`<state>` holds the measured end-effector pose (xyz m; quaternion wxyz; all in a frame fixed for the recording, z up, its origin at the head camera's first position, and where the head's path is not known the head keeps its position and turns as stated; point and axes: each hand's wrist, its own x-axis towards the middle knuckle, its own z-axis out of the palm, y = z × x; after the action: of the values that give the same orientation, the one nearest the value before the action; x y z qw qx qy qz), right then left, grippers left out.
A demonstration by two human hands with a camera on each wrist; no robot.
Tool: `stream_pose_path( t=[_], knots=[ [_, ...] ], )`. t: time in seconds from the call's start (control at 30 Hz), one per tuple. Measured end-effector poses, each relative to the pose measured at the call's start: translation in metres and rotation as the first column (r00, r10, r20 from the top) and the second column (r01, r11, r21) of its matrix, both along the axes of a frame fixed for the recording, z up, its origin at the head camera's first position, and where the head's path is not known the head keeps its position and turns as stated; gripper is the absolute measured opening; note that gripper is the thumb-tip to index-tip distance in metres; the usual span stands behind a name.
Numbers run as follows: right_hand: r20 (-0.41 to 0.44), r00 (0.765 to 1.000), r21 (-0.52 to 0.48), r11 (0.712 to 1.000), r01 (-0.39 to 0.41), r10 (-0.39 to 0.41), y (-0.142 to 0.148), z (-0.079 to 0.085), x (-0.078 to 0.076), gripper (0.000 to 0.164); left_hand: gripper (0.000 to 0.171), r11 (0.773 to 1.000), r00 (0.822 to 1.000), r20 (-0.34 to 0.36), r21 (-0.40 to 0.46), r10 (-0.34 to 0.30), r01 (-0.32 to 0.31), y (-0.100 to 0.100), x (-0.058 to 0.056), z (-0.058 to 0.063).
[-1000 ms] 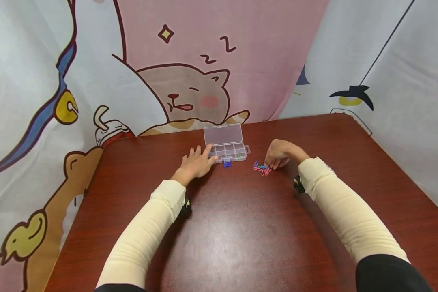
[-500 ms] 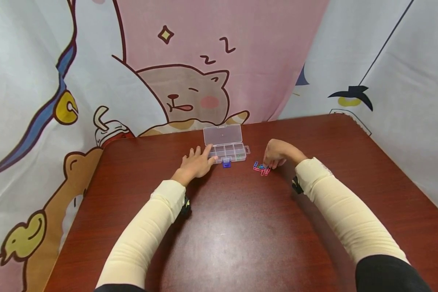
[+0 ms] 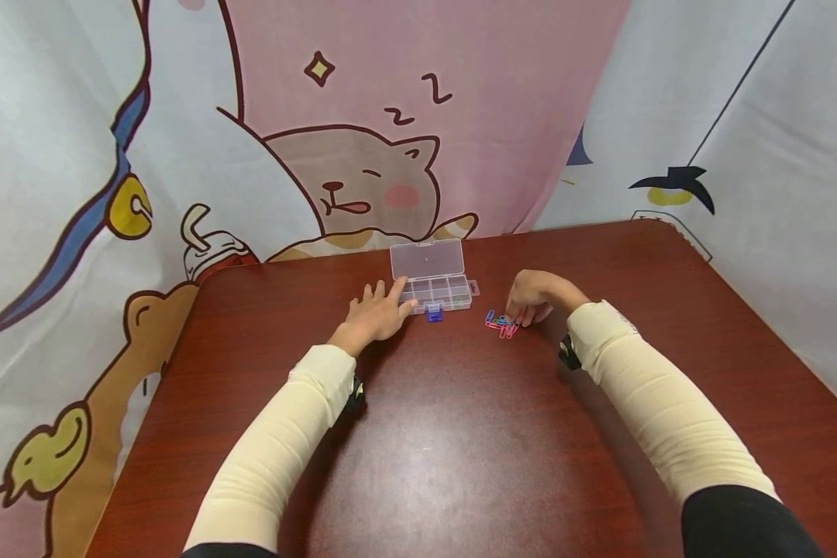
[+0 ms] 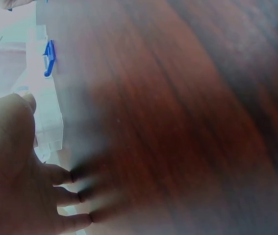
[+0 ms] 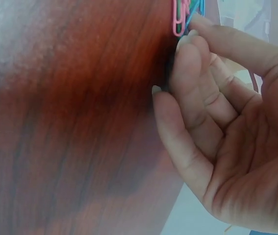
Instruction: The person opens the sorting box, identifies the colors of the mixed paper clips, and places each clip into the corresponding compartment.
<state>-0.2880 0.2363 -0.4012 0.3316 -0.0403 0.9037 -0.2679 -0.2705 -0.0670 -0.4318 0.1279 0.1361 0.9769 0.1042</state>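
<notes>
A clear plastic compartment box (image 3: 448,305) stands at the back of the table with its lid (image 3: 427,260) raised. Something green, perhaps a paper clip (image 3: 458,299), shows in its front right compartment. My left hand (image 3: 377,316) lies spread at the box's left end, index finger and thumb touching it. To the right of the box, my right hand (image 3: 530,297) reaches down into a small pile of pink, blue and green paper clips. In the right wrist view, thumb and index fingertips pinch at a blue paper clip (image 5: 192,11) beside a pink paper clip (image 5: 179,22).
A blue latch (image 3: 435,314) hangs from the box's front, and a clear hanging tab (image 3: 474,287) sticks out at its right end. The brown wooden table (image 3: 418,434) meets a printed cloth curtain (image 3: 502,116) behind the box.
My right hand stays at the paper clip pile, its fingers shifting only slightly there. The left hand and the box have not moved; the head view has tilted a little.
</notes>
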Motion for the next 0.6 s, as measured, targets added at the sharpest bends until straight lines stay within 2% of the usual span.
stream_pose_path(
  t=[0.17, 0.3, 0.4, 0.6],
  knots=[
    [0.093, 0.993, -0.095, 0.992, 0.087, -0.078, 0.007, 0.001, -0.005, 0.020, 0.064, 1.000, 1.000, -0.005, 0.012, 0.007, -0.006, 0.000, 0.001, 0.000],
    [0.161, 0.975, -0.187, 0.966, 0.180, -0.150, 0.011, -0.001, -0.008, 0.026, 0.064, 1.000, 1.000, -0.008, 0.013, 0.008, -0.008, -0.001, 0.001, 0.000],
    [0.217, 0.953, -0.256, 0.930, 0.265, -0.212, 0.013, -0.004, -0.010, 0.032, 0.063, 1.000, 1.000, -0.014, 0.012, 0.006, -0.006, -0.001, 0.001, 0.001],
    [0.315, 0.907, -0.392, 0.832, 0.393, -0.281, 0.015, -0.008, -0.016, 0.035, 0.063, 1.000, 1.000, -0.012, 0.015, 0.002, -0.002, 0.000, 0.001, 0.000]
  ],
)
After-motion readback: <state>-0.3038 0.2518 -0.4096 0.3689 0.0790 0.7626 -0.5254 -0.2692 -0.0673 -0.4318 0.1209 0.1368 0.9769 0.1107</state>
